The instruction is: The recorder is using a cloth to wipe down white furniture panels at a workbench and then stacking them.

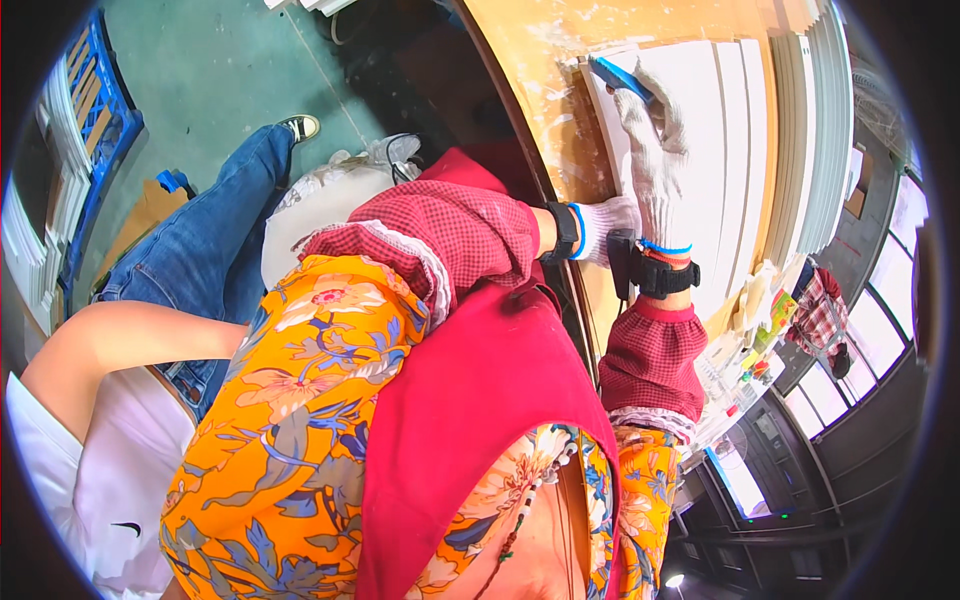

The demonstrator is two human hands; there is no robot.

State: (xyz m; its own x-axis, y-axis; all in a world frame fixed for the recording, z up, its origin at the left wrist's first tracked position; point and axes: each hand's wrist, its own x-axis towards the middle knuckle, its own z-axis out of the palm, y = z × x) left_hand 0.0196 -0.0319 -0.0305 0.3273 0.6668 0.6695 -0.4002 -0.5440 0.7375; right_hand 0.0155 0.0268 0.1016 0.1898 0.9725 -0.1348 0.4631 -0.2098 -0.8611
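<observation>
My right hand, in a white knit glove, reaches over a stack of white boards on the workbench. Its fingers are closed around a slim blue hand tool, whose exact kind I cannot make out. The tool lies over the far left corner of the nearest board. Nearer to me, my left hand, also gloved, is at the board's near left edge, close to my right wrist. Its fingers are mostly hidden, so I cannot see whether it grips anything. Black bands circle both wrists.
The tan workbench has a dark curved edge on my left. More white panels stand along the right. A person in jeans is close on my left, beside a white sack. A blue pallet with panels stands farther left.
</observation>
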